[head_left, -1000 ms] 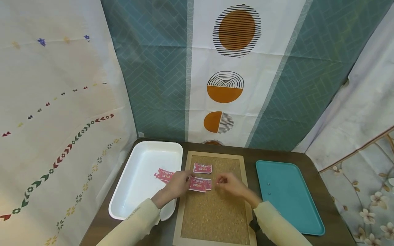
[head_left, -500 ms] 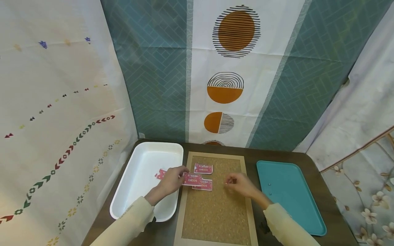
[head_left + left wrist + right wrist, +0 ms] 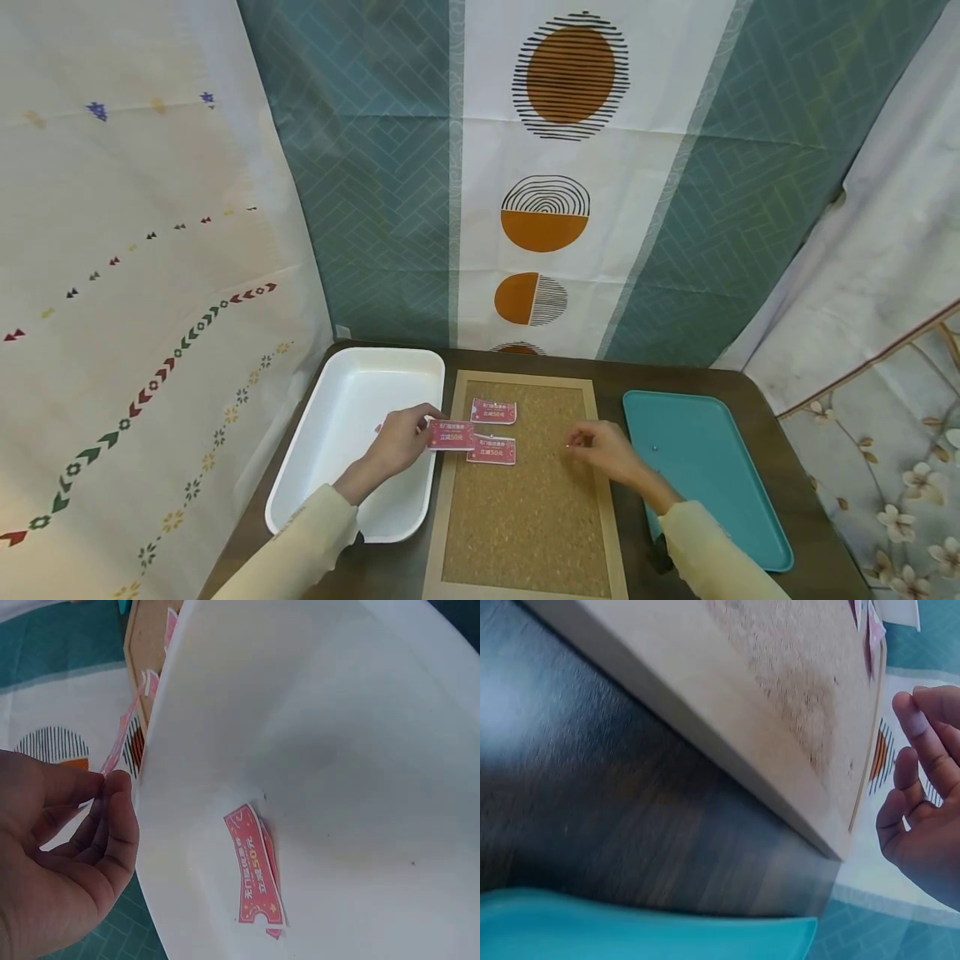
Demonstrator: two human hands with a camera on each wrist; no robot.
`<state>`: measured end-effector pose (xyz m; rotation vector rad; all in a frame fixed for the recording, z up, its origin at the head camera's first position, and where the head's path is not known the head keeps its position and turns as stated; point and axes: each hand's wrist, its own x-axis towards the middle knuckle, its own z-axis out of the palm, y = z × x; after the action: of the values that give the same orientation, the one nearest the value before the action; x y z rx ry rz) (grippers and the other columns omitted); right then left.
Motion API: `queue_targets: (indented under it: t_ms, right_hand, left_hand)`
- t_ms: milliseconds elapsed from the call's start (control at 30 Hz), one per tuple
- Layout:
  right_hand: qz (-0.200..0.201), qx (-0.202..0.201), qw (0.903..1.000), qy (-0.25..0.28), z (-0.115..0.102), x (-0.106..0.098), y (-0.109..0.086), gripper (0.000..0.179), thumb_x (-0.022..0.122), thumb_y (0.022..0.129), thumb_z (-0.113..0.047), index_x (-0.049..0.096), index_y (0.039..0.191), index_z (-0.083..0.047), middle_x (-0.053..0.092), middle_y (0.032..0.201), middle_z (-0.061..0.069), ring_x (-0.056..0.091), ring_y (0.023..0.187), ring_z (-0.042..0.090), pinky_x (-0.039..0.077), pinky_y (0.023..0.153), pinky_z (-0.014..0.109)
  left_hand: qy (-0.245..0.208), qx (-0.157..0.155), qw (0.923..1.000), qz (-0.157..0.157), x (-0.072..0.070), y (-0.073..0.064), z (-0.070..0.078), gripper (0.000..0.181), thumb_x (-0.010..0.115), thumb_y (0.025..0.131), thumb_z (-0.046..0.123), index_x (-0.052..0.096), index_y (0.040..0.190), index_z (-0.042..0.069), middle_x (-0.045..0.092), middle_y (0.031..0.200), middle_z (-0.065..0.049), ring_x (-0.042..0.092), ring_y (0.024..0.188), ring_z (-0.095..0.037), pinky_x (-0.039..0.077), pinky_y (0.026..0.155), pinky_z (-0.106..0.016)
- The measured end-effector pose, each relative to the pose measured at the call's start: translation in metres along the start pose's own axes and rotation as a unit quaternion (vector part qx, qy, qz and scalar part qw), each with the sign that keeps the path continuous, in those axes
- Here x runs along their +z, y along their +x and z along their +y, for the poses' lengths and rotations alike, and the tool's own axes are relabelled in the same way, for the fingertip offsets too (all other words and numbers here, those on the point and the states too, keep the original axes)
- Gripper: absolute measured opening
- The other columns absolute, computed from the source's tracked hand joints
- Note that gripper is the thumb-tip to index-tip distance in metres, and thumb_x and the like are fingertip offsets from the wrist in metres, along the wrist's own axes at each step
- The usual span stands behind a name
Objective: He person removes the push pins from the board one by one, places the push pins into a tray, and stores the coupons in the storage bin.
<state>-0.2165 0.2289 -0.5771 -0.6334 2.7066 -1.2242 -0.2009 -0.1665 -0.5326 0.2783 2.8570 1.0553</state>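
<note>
My left hand (image 3: 400,440) pinches one end of a pink coupon (image 3: 452,435), held above the seam between the white tray (image 3: 279,492) and the corkboard (image 3: 525,533). In the left wrist view, the held coupon (image 3: 124,735) is seen nearly edge-on. Two pink coupons lie on the corkboard: an upper coupon (image 3: 494,412) and a lower coupon (image 3: 491,450), the lower partly overlapped by the held one. Over the board's right side, my right hand (image 3: 606,452) pinches a tiny pale speck at its fingertips, apparently a thumbtack; the right wrist view does not show it clearly.
More pink coupons (image 3: 256,866) lie overlapping in the white tray. To the right, a teal tray (image 3: 720,467) holds a small thumbtack (image 3: 655,448). A dark wooden table (image 3: 390,571) carries everything, with a patterned curtain (image 3: 405,208) behind.
My left hand has drawn the held coupon leftward, uncovering most of the lower coupon. The right hand has moved right, away from the coupons, with fingertips still together.
</note>
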Motion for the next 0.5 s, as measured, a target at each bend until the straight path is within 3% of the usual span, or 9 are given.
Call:
queue_targets:
  t_ms: [500]
  right_hand:
    - [0.024, 0.014, 0.9995, 0.014, 0.025, -0.023, -0.013, 0.008, 0.072, 0.095, 0.001, 0.076, 0.102, -0.001, 0.075, 0.096, 0.007, 0.066, 0.084, 0.009, 0.055, 0.072, 0.028]
  left_hand:
    - [0.002, -0.040, 0.9990, 0.020, -0.020, 0.000, -0.027, 0.027, 0.070, 0.100, 0.007, 0.070, 0.127, 0.007, 0.072, 0.095, -0.007, 0.064, 0.075, -0.014, 0.054, 0.063, -0.027]
